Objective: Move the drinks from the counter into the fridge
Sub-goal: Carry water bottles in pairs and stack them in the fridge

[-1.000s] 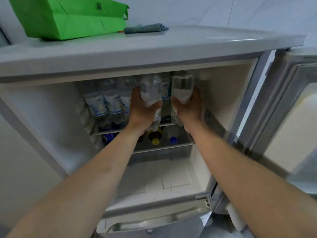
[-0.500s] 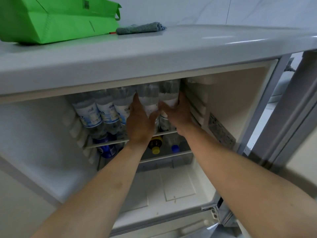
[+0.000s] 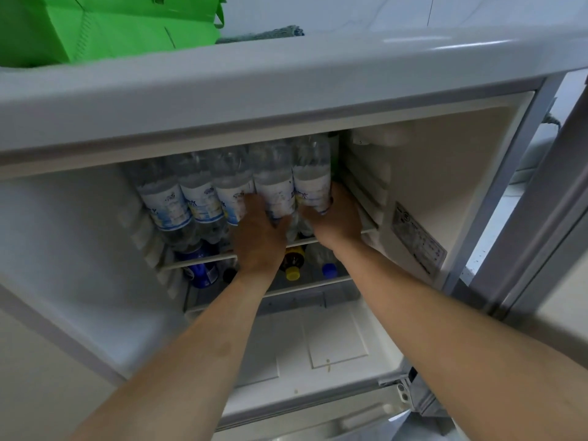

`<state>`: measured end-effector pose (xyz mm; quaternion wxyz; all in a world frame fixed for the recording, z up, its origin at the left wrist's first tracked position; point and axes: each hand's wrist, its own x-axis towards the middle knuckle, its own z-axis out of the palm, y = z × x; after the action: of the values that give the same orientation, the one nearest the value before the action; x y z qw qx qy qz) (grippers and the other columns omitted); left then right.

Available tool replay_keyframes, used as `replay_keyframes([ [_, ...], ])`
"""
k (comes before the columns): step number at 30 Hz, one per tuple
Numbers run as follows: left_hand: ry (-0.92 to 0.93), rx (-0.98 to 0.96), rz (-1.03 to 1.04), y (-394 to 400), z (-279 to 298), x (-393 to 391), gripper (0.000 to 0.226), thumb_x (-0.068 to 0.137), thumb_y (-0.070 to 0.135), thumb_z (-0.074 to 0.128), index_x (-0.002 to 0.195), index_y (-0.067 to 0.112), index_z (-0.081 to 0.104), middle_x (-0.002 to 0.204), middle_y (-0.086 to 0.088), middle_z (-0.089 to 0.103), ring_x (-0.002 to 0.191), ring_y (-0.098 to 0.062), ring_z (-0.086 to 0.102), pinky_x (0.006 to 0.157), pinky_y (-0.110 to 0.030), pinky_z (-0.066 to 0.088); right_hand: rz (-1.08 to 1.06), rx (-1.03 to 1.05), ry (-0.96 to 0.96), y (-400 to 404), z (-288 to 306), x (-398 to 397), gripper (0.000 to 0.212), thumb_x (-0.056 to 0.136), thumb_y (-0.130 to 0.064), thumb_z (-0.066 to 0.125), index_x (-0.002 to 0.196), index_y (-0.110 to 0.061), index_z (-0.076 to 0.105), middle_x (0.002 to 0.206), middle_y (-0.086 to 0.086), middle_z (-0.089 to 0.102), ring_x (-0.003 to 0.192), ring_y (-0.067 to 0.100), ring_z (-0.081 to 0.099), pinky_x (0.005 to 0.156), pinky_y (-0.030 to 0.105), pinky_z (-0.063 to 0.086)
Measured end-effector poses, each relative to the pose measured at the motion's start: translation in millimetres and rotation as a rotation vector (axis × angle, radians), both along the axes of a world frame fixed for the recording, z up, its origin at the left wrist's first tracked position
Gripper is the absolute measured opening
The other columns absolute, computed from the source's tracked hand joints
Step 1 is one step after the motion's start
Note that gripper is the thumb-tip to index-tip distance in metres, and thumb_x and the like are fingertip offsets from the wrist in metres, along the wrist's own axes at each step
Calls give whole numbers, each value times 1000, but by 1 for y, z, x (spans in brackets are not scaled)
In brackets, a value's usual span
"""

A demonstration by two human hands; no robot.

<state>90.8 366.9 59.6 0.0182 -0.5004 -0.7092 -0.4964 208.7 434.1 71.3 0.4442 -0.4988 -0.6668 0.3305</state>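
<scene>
Both my arms reach into the open fridge [image 3: 445, 173] under the counter. Several clear water bottles with white labels stand in a row on the top wire shelf [image 3: 203, 261]. My left hand [image 3: 259, 235] grips the second bottle from the right [image 3: 273, 183] at its lower part. My right hand [image 3: 337, 222] holds the rightmost bottle [image 3: 311, 176] near its base, next to the fridge's right wall. Both bottles stand upright on the shelf, in line with the others.
Below the top shelf lie a blue can [image 3: 200, 272], a bottle with a yellow cap [image 3: 292, 272] and one with a blue cap [image 3: 329, 270]. On the counter [image 3: 286, 78] sit a green bag [image 3: 111, 27] and a grey cloth [image 3: 264, 35]. The fridge door [image 3: 541, 249] stands open at right.
Both hands have pushed their bottles deeper in and set them down on the top shelf in line with the row. My head has moved closer and lower.
</scene>
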Motion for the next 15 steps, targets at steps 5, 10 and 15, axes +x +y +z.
replay_keyframes([
  [5, 32, -76, 47, 7, -10, 1, 35, 88, 24, 70, 69, 19, 41, 58, 11, 39, 52, -3, 38, 48, -17, 23, -42, -16, 6, -1, -2, -3, 49, 80, -38, 77, 122, -23, 56, 123, -1, 67, 109, 21, 65, 78, 27, 45],
  [10, 36, -87, 59, 10, -9, -1, 30, 88, 21, 70, 70, 14, 46, 59, 6, 43, 59, -18, 48, 55, -30, 30, -8, -20, -36, 7, -2, -2, 52, 80, -33, 78, 125, -20, 56, 128, 2, 65, 115, 22, 63, 81, 26, 43],
  [15, -5, -56, 37, 9, -10, 1, 31, 88, 20, 70, 70, 14, 46, 60, 5, 45, 59, -18, 47, 54, -33, 36, -8, -16, -93, 12, -4, -8, 68, 73, -46, 81, 129, -21, 50, 129, 3, 62, 115, 24, 62, 88, 34, 51],
])
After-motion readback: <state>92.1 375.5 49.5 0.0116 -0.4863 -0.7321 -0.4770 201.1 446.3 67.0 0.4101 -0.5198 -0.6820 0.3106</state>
